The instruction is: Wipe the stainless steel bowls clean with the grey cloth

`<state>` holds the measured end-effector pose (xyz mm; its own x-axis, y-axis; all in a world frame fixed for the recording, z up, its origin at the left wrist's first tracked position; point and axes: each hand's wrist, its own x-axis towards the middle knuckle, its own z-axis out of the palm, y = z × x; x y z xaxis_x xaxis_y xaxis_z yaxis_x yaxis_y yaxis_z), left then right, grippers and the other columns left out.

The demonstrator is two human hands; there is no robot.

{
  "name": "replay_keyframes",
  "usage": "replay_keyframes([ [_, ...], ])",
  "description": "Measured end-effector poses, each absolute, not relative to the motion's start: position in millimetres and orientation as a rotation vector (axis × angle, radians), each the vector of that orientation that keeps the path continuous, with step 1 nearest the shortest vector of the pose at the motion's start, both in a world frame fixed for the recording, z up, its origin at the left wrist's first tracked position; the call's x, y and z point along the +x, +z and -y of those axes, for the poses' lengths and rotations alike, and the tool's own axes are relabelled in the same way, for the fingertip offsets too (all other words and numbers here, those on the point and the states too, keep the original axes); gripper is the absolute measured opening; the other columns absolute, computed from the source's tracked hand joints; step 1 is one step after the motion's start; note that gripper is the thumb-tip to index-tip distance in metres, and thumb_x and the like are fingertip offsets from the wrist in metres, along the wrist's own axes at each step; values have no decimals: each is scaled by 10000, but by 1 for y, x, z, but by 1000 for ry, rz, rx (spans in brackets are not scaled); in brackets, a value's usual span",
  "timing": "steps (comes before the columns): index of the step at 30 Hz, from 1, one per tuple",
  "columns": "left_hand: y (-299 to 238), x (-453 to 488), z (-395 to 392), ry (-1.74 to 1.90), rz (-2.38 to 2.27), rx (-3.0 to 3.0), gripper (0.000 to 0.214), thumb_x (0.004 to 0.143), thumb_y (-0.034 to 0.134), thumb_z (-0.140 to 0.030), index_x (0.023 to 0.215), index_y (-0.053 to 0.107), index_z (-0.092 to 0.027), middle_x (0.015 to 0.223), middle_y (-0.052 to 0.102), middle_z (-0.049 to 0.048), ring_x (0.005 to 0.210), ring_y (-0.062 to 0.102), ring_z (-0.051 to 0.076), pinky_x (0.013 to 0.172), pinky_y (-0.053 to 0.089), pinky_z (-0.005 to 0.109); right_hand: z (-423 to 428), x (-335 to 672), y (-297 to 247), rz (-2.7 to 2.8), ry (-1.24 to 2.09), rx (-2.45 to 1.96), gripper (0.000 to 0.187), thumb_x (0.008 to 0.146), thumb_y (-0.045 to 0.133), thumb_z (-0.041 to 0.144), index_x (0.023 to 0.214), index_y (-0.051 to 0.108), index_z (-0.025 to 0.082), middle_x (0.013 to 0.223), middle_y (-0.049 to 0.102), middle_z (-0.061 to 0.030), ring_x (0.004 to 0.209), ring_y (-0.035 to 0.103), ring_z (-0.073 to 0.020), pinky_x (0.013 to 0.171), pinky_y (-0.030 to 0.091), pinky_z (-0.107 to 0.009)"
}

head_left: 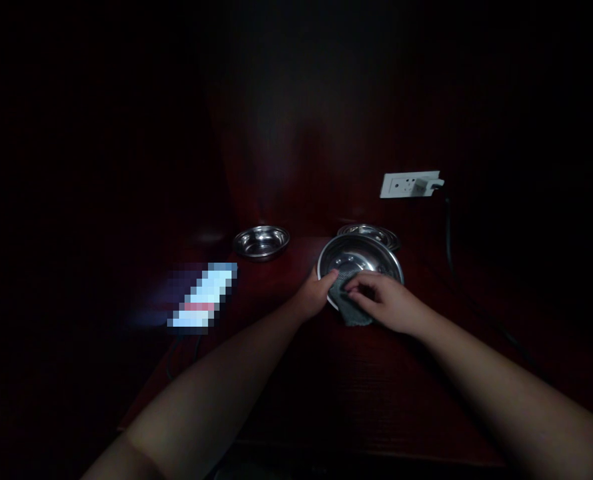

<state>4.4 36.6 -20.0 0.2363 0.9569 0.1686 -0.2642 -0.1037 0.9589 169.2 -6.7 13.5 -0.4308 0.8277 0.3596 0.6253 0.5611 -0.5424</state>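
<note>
Darkness swallows most of this room, with a dark red table (286, 393) lit just enough to follow. Two bare forearms (216, 370) slant up from the near side towards the middle. And there's the metal bowl (379, 257), between the hands, right of centre, tilted with its mouth to the near side; a shallow metal dish (261, 250) sits apart, to its left. Left hand (315, 295) grips the bowl's left rim, thumb over the inside, other fingers hidden. That's the anchor: hold it firm, I'd say, and turn the bowl little by little. Right hand (394, 303) arches over the near right rim, fingers curled in; whether they pinch the grey-green cloth (351, 310), I can't tell. That cloth lies partly inside the bowl, hanging over its near edge. Best gather the loose tail, I'd judge, and press evenly, following the curve right up to the rim.
</note>
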Motion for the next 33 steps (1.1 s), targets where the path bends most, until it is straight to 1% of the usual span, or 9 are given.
replay_keyframes([
  [3, -21, 3, -38, 1221, -774, 1247, 460, 780, 619, -302, 1206, 550, -144, 1144, 640, 119, 1114, 560, 259, 1031, 371, 424, 10, 165, 11, 2307, 403, -1046, 172, 819, 549, 211, 950, 656, 179, 991, 651, -76, 952, 582, -199, 884, 446, -368],
  [5, -22, 3, -38, 1207, -772, 1254, 431, 790, 602, -306, 1187, 564, -141, 1123, 646, 119, 1082, 576, 257, 1015, 384, 428, 11, 164, 11, 2344, 397, -1031, 175, 819, 542, 198, 954, 652, 176, 998, 646, -81, 962, 576, -197, 893, 440, -370],
  [10, -22, 5, -37, 1188, -781, 1218, 396, 808, 564, -293, 1164, 566, -119, 1144, 631, 135, 1046, 588, 253, 975, 417, 419, 11, 166, 15, 2374, 482, -1159, 124, 812, 525, 211, 816, 644, 176, 779, 619, -38, 698, 566, -156, 678, 463, -315],
  [13, -21, 5, -37, 1220, -773, 1228, 434, 799, 583, -297, 1199, 546, -133, 1195, 612, 130, 1094, 567, 256, 1000, 398, 408, 11, 168, 16, 2377, 549, -1215, 144, 808, 493, 172, 803, 637, 173, 745, 621, -30, 673, 562, -152, 652, 457, -303],
  [17, -19, 4, -35, 1188, -758, 1210, 498, 794, 605, -334, 1246, 513, -144, 1253, 583, 134, 1155, 537, 268, 1025, 377, 413, 8, 173, 14, 2374, 585, -1220, 220, 800, 456, 110, 881, 648, 180, 875, 657, -48, 793, 595, -168, 755, 474, -323],
  [21, -18, 3, -35, 1175, -721, 1200, 501, 816, 580, -369, 1262, 497, -157, 1293, 559, 125, 1205, 506, 265, 1042, 371, 418, 7, 176, 11, 2396, 504, -1195, 266, 798, 442, 95, 951, 642, 183, 955, 644, -70, 901, 596, -194, 848, 471, -362],
  [24, -20, 4, -38, 1188, -706, 1173, 482, 810, 589, -386, 1232, 519, -163, 1300, 556, 118, 1230, 489, 265, 1046, 376, 421, 9, 176, 11, 2391, 429, -1187, 302, 775, 456, 85, 1002, 631, 184, 989, 623, -82, 964, 581, -212, 900, 460, -385],
  [28, -18, 6, -38, 1195, -707, 1124, 450, 797, 610, -388, 1187, 550, -172, 1272, 579, 112, 1220, 501, 265, 1042, 385, 429, 11, 175, 12, 2386, 327, -1195, 347, 759, 496, 99, 1073, 616, 187, 1042, 594, -96, 1044, 543, -239, 970, 419, -432],
  [33, -9, 6, -30, 1132, -677, 1082, 470, 795, 614, -385, 1213, 522, -193, 1236, 597, 109, 1151, 553, 259, 989, 430, 434, 10, 175, 13, 2368, 271, -1222, 334, 783, 527, 155, 1108, 598, 172, 1084, 570, -111, 1072, 527, -249, 982, 416, -440],
])
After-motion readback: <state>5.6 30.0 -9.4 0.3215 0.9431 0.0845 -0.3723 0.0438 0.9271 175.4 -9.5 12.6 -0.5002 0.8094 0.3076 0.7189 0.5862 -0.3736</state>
